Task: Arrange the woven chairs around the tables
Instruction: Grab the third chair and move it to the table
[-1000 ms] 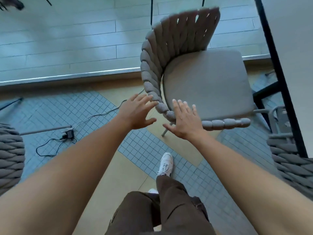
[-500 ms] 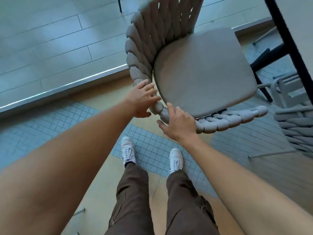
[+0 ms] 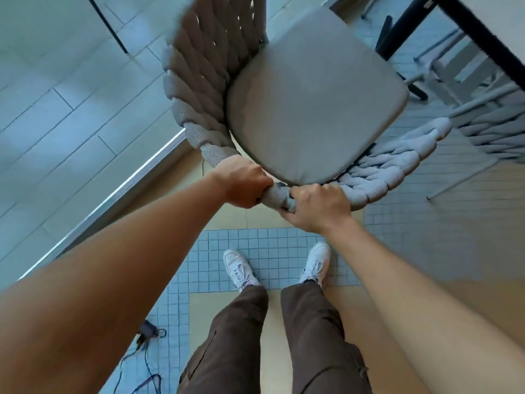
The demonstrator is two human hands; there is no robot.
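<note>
A grey woven chair (image 3: 312,103) with a flat grey seat cushion stands right in front of me, its thick braided back rail curving from the upper left down to the lower right. My left hand (image 3: 244,184) is closed around the rail at its nearest bend. Just to the right of it, my right hand (image 3: 315,207) grips the same rail. A table (image 3: 488,32) with a black frame and pale top fills the upper right corner, beyond the chair's seat.
A second woven chair (image 3: 494,123) sits at the right edge under the table. A metal door track (image 3: 119,200) runs diagonally at the left, with pale plank flooring beyond it. A black cable and adapter (image 3: 145,334) lie on the tiles at the lower left. My feet stand just behind the chair.
Both hands went from open and reaching to closed on the chair's back rail. I have stepped closer, so the chair now fills more of the view.
</note>
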